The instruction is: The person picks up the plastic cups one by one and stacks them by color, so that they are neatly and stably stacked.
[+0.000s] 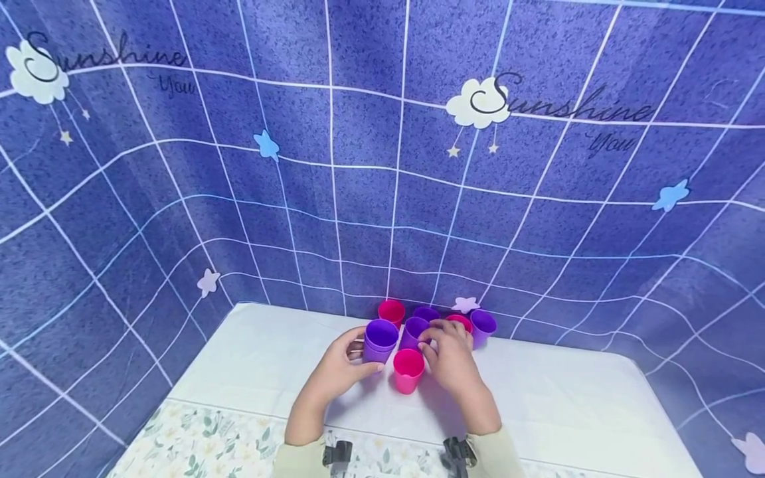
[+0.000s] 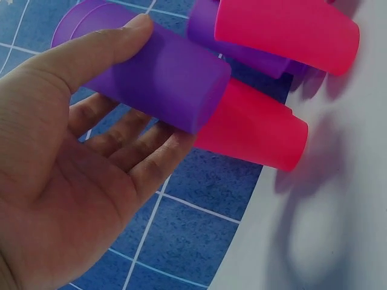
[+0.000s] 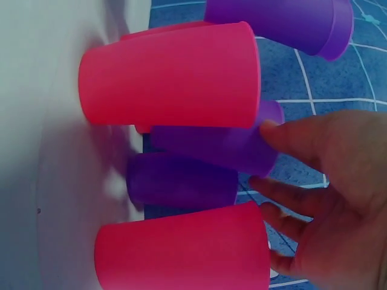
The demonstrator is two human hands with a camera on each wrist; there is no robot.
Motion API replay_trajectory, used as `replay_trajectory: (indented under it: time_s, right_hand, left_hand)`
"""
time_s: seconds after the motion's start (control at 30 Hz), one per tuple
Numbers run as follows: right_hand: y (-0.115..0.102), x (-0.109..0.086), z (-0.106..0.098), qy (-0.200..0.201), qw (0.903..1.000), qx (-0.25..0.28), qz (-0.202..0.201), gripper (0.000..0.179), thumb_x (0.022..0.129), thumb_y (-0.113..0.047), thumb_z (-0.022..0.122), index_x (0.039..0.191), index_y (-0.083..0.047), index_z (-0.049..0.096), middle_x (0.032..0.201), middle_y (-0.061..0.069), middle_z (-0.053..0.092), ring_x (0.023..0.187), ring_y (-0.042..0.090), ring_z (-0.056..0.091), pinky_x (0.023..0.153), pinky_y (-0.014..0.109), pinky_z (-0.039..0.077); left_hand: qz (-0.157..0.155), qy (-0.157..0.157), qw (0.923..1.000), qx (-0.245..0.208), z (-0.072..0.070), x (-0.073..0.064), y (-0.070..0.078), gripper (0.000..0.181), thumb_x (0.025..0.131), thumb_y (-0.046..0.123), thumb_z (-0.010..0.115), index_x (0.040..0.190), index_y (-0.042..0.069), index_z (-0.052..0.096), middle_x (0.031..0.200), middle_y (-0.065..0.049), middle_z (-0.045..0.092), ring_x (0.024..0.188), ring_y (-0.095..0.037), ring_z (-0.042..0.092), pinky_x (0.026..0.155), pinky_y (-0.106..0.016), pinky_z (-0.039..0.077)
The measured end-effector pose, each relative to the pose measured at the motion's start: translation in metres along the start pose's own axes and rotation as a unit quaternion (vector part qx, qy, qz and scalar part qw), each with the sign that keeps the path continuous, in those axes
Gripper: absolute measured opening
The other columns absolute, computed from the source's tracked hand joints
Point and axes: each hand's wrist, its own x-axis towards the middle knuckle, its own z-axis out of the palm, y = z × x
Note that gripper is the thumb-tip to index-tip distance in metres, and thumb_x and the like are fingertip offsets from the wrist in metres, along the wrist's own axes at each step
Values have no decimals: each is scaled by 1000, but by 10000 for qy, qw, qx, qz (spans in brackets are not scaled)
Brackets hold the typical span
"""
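My left hand (image 1: 342, 368) grips two nested purple cups (image 2: 151, 72), thumb on one side and fingers on the other, held above the table. My right hand (image 1: 451, 355) pinches another purple cup (image 3: 211, 144) near its rim between thumb and fingertips; this cup tilts a little. Between the hands, a pink cup (image 1: 408, 375) stands upright on the table at the front. Behind the left hand's stack is a second pink cup (image 1: 391, 311). A pink cup (image 3: 181, 251) stands under the right hand's fingers, and a purple cup (image 1: 426, 312) is behind the pinched one.
One more purple cup (image 1: 484, 323) stands at the right end of the group. The white tabletop (image 1: 562, 398) ends against a blue checked curtain (image 1: 358, 199) close behind the cups. A floral cloth (image 1: 209, 438) covers the near edge.
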Motion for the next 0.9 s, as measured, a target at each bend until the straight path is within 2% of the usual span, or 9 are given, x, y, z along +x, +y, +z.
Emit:
replay_trajectory:
  time_s: [0.13,0.3,0.4,0.53,0.6,0.73,0.83,0.9]
  right_hand:
    - [-1,1,-2,147,9989,441,-43,3,95,-10,75,95,-13,75,139,20,67,133,42,52,102,62,37]
    - [0,4,-4,410,9949,918,-59,4,99,-10,69,102,-10,72,147,24,62,138,48,53,112,65,39]
    - [1,5,-4,573,9916,1158,-37,4,100,-8,68,104,-10,70,148,25,61,139,50,53,116,66,42]
    - [1,5,-4,711,9870,1443,73,4,103,-11,66,106,-10,69,149,22,57,141,46,53,117,62,44]
    - [-1,4,-5,823,9831,1628,159,6,103,-12,67,106,-9,70,149,20,55,134,43,58,112,58,49]
    - [-4,3,-6,1116,9738,1960,301,9,101,-15,70,106,-8,73,144,17,51,119,29,63,99,32,52]
    - [-5,3,-5,1288,9660,2216,337,9,100,-15,72,104,-8,74,141,16,49,118,18,59,92,16,48]
    - [-6,4,-4,1397,9584,2464,343,8,100,-13,73,103,-6,74,139,16,47,119,14,57,92,11,49]
  left_hand:
    - [15,2,10000,18,1,0,0,72,81,5,89,145,2,58,128,-19,69,118,-31,69,106,-40,59]
    - [54,-11,10000,-12,2,1,-1,72,81,5,89,146,2,57,128,-21,69,118,-33,69,105,-41,60]
    - [38,-1,10000,32,3,1,-2,73,81,5,89,146,2,57,129,-20,69,117,-31,69,104,-38,60]
    - [-14,36,10000,83,4,2,-3,73,81,6,89,147,3,57,129,-18,69,116,-28,68,103,-33,59]
    - [-33,28,10000,85,5,2,-3,73,82,7,89,148,4,57,129,-18,69,116,-26,68,102,-33,59]
    - [-69,-17,9999,71,7,3,-4,76,82,13,90,150,7,56,129,-16,70,116,-25,67,103,-37,58]
    - [-81,7,9999,104,8,4,-4,75,82,13,90,149,7,56,128,-15,70,116,-25,67,104,-41,58]
    - [-84,29,9999,132,8,4,-5,75,82,13,90,149,6,57,128,-15,70,116,-25,68,104,-41,58]
